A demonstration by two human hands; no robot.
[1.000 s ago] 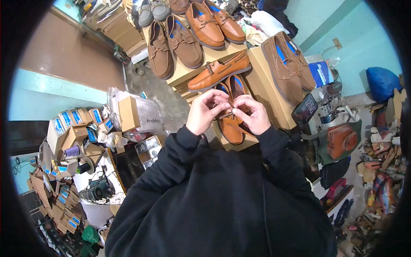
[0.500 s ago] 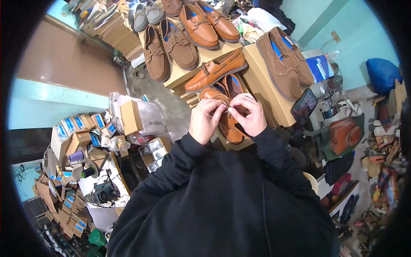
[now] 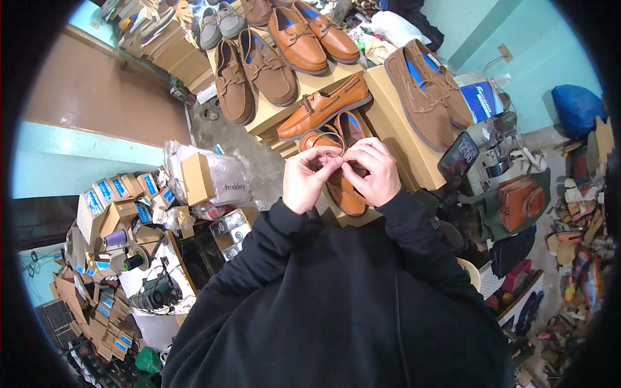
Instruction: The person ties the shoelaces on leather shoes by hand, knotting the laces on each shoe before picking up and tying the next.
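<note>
Free passage lay between the left hand (image 3: 306, 178) and the plastic bag (image 3: 229, 173), above the floor (image 3: 234, 137). Forward, the orange shoe (image 3: 331, 108) obstructed reach; rightward, the box (image 3: 392, 126) and phone (image 3: 458, 159) limited the right hand (image 3: 376, 173).

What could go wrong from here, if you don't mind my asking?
The thin lace might slip free, since the left hand and right hand seem only to pinch it. The tan shoe lying side-on beyond them might get nudged, as it sits close. The tilted phone could fall if bumped; its support is unclear.
</note>
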